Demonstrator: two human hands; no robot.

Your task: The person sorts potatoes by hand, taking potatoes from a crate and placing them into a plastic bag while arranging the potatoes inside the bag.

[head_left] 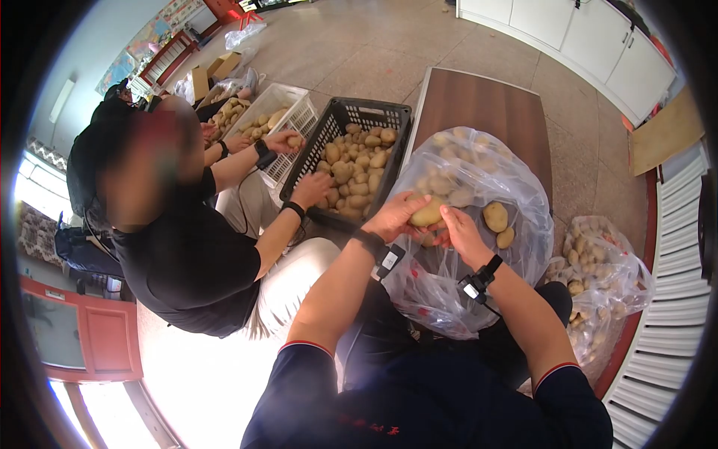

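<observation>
In the head view, a yellowish potato point(427, 212) is held up over an opened clear plastic bag point(516, 176). My left hand point(394, 217) wraps its fingers around the potato's left side. The fingers of my right hand point(465, 238) grip the right end of the same potato. Just right of my right hand, two loose potatoes, a larger one point(495, 217) and a smaller one point(505, 238), lie at the bag's opening. More potatoes show blurred through the plastic behind my hands.
A black crate point(407, 111) full of potatoes stands left of the brown board point(479, 97). A co-worker point(179, 254) reaches into it. Beyond is a white crate point(303, 123) with potatoes. A potato-filled plastic bag point(598, 262) sits on the floor at right, near a white radiator point(666, 299).
</observation>
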